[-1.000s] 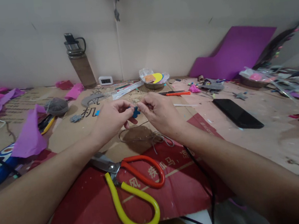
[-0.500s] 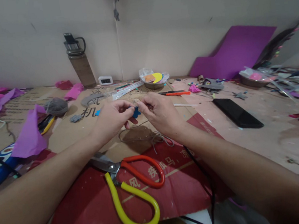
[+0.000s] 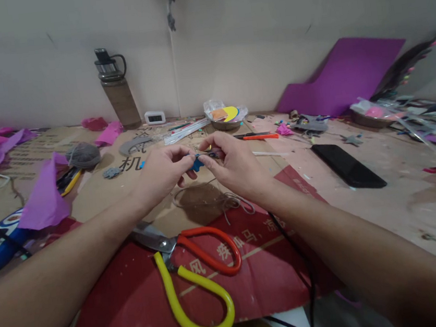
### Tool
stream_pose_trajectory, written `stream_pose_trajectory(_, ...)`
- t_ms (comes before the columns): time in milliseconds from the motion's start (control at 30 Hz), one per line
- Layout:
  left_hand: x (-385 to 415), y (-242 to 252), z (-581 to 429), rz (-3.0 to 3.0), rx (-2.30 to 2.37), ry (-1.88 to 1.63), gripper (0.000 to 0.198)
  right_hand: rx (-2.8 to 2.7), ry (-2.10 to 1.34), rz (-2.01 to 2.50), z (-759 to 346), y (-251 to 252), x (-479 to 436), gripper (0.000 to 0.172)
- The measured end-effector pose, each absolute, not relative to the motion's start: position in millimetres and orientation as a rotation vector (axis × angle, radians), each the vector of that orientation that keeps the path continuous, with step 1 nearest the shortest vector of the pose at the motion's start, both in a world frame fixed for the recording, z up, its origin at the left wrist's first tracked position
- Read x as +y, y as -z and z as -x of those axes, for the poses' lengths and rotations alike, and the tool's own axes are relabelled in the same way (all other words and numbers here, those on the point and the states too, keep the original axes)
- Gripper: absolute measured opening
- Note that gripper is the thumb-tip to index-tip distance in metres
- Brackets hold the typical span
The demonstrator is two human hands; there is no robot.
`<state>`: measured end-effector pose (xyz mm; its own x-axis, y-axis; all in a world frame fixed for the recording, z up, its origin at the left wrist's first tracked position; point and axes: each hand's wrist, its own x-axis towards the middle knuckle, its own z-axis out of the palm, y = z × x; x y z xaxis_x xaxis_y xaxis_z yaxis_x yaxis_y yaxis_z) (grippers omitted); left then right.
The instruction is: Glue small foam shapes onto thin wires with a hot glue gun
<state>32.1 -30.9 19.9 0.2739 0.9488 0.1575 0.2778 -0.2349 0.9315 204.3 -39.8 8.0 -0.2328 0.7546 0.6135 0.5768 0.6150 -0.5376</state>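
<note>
In the middle of the head view, my left hand point(image 3: 159, 171) pinches a small blue cut-out piece point(image 3: 197, 163) with a scalloped edge between thumb and fingers. My right hand point(image 3: 238, 162) meets it from the other side, thumb and index finger bent around something small and dark that I cannot make out. Below both hands a thin grey cord point(image 3: 238, 201) lies in loose loops on the cardboard. Large scissors point(image 3: 167, 244) with one red and one yellow handle rest nearer to me, blades spread under my left forearm.
A dark phone point(image 3: 348, 165) lies on the right. Grey yarn point(image 3: 83, 155), purple felt point(image 3: 44, 199) and a grey flower cut-out point(image 3: 112, 172) are on the left. A water bottle point(image 3: 119, 98), small clock point(image 3: 155, 117), bowl point(image 3: 224, 125) and orange cutter point(image 3: 258, 137) stand or lie further back.
My right thumb and index finger have shifted and parted slightly beside the blue piece, showing a dark bit between them. My left hand keeps its pinch, and the view has moved very slightly.
</note>
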Motion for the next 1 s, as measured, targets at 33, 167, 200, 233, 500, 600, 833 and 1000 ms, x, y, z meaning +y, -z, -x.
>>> stream_pose_trajectory(33,-31.2,-19.9,-32.1,-1.701,1.133,-0.996,0.014,-1.919,-0.253,1.051,-204.2,-7.3,-39.5,0.007)
stream_pose_trajectory(167,-34.9,-23.6,-33.7,-1.733,1.158,-0.979,0.014,-1.889,-0.289,1.054,-204.1,-6.1,-38.0,0.004)
stream_pose_trajectory(200,-36.0,-24.8,-34.3,-1.747,1.162,-0.976,0.013,-1.879,-0.302,1.062,-204.2,-6.2,-37.7,0.004)
stream_pose_trajectory(233,-36.8,-25.8,-34.8,-1.763,1.159,-0.974,0.013,-1.868,-0.317,1.070,-204.3,-6.4,-37.5,0.005)
stream_pose_trajectory(500,-35.6,-23.8,-34.3,-1.764,1.077,-0.978,0.012,-1.805,-0.408,1.104,-204.4,-9.4,-38.2,0.009)
stream_pose_trajectory(600,-36.3,-22.6,-33.8,-1.778,1.106,-0.980,0.015,-1.804,-0.413,1.105,-203.4,-8.7,-38.8,0.007)
stream_pose_trajectory(833,-39.0,-24.0,-34.4,-1.801,1.214,-1.017,0.012,-1.849,-0.365,1.096,-202.2,-6.2,-40.3,0.008)
stream_pose_trajectory(1000,-36.9,-23.7,-34.3,-1.777,1.211,-1.067,0.009,-1.854,-0.330,1.074,-202.1,-4.5,-40.1,0.003)
